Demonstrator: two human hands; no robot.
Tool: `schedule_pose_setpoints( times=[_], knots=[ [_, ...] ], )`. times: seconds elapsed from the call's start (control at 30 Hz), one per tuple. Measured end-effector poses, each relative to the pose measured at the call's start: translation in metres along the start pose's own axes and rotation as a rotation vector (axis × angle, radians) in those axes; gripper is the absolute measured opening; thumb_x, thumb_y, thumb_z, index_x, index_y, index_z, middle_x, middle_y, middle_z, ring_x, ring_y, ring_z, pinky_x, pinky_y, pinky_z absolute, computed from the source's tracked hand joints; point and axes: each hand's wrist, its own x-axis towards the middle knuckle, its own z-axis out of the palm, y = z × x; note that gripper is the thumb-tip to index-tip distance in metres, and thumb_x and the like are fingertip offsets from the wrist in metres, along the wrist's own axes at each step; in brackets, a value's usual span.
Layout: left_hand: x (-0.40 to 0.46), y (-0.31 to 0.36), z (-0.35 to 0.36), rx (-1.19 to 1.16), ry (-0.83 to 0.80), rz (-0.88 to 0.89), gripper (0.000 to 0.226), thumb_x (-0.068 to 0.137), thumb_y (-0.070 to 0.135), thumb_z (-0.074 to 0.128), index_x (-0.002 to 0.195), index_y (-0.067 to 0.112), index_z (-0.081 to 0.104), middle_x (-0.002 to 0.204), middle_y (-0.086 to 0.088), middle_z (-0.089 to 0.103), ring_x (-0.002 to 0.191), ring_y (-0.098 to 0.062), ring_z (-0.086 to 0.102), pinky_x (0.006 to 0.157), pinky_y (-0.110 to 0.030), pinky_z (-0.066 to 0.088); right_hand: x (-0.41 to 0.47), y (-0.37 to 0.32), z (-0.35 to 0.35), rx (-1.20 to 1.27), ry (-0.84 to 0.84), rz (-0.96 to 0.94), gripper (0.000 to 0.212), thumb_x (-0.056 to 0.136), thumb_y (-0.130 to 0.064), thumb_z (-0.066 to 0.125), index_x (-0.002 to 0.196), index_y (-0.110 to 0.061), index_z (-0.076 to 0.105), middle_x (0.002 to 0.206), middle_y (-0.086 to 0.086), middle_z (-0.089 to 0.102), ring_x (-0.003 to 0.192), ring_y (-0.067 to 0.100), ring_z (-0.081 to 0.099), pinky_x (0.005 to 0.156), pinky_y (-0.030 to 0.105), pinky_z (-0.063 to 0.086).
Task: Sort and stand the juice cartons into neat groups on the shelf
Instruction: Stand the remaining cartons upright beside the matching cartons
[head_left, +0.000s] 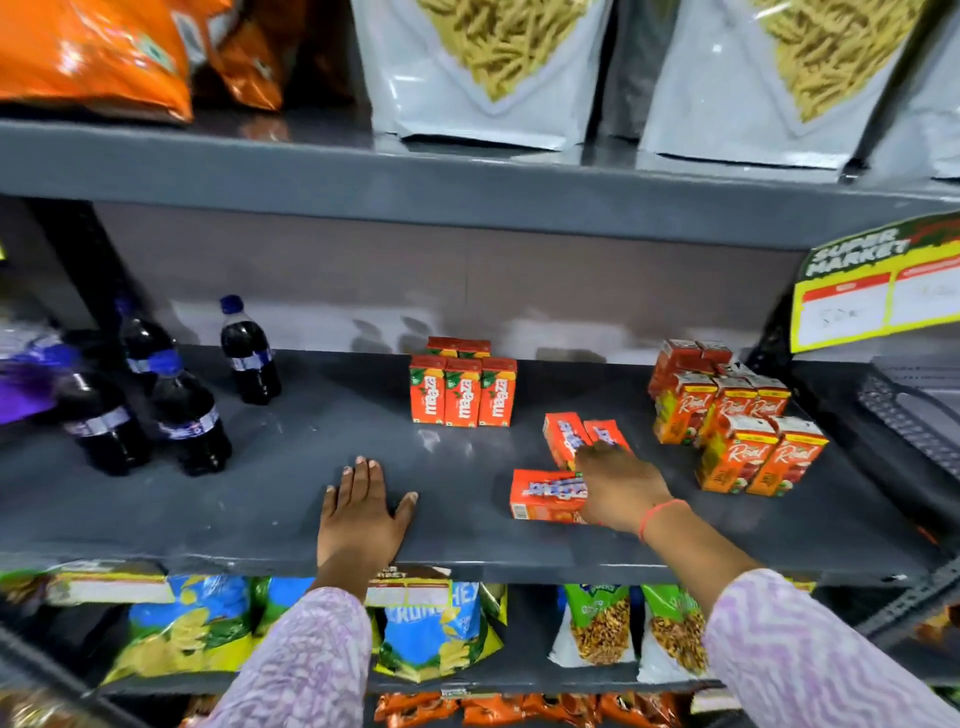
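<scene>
while my left hand (363, 512) lies flat and open on the grey shelf (260, 499), palm down and fingers spread, my right hand (618, 486) reaches over three orange cartons lying on their sides. its fingers drape across the flat carton (545, 494) nearest the front edge and touch the two tipped cartons (576, 436) just behind; i cannot tell whether they grip anything. further back, a group of maaza cartons (462, 392) stands upright mid-shelf. to the right, the real cartons (737, 426) stand bunched together. dark cola bottles (171, 389) stand well apart on the left.
</scene>
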Motion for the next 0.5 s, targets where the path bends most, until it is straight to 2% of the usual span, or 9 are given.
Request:
schedule_pose_setpoints(
  times=[0.1, 0.23, 0.37, 0.5],
  knots=[
    [-0.001, -0.001, 0.003, -0.005, 0.024, 0.006, 0.074, 0.092, 0.057, 0.026, 0.148, 0.012, 0.005, 0.160, -0.004, 0.004, 0.147, -0.020, 0.004, 0.120, -0.037, 0.003, 0.006, -0.018, -0.022, -0.036, 0.110, -0.082, 0.060, 0.079, -0.038, 0.067, 0.128, -0.013, 0.041, 0.131, 0.008, 0.046, 0.122, 0.031, 0.046, 0.093, 0.042, 0.047],
    [-0.001, -0.002, 0.001, -0.030, 0.019, 0.007, 0.075, 0.092, 0.057, 0.024, 0.148, 0.013, 0.003, 0.160, -0.003, 0.001, 0.147, -0.018, 0.001, 0.120, -0.036, 0.001, 0.019, -0.048, -0.052, 0.024, 0.182, -0.241, 0.044, 0.084, -0.019, 0.057, 0.125, -0.015, 0.040, 0.126, 0.011, 0.045, 0.116, 0.035, 0.049, 0.086, 0.045, 0.049],
    [-0.001, -0.001, 0.002, -0.040, 0.026, 0.014, 0.076, 0.092, 0.057, 0.024, 0.148, 0.012, 0.001, 0.160, -0.004, 0.000, 0.147, -0.018, 0.000, 0.120, -0.036, 0.001, 0.037, -0.081, -0.074, -0.073, 0.252, -0.477, 0.045, 0.086, -0.008, 0.052, 0.129, -0.016, 0.042, 0.133, 0.011, 0.046, 0.120, 0.034, 0.046, 0.093, 0.045, 0.048],
    [0.001, -0.003, 0.004, -0.043, 0.036, 0.011, 0.077, 0.091, 0.057, 0.024, 0.148, 0.011, 0.001, 0.160, -0.004, 0.000, 0.147, -0.019, 0.001, 0.120, -0.036, 0.001, 0.060, -0.112, -0.082, -0.155, 0.305, -0.645, 0.050, 0.082, 0.002, 0.052, 0.128, -0.014, 0.047, 0.132, 0.010, 0.049, 0.119, 0.031, 0.047, 0.090, 0.038, 0.043]
  ],
)
